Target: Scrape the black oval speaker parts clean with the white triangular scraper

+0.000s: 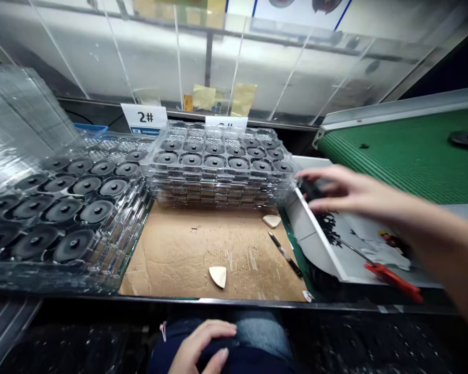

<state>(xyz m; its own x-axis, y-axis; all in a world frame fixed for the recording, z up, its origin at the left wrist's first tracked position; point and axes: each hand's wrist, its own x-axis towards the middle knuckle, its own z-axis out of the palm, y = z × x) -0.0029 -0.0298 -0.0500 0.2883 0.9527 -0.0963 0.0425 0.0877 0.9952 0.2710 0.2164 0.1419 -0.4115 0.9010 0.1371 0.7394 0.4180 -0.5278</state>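
A wide green ribbed belt (393, 150) is at the right. Two stacks of clear plastic trays (218, 187) with round black discs (65, 210) stand at the left and back of a flat brown cardboard sheet (167, 244). A white plastic bin (310, 234) is beside it. The left hand (203, 345) is over the lap, fingers bent and loosely apart. The right hand's (341, 189) fingers pinch a blurry black part (311, 189) at the bin's edge.

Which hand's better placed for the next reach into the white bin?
Likely the right hand: it's over the white bin, at a black part, though blur obscures its grip. The left hand is low over the lap, farther from the bin.
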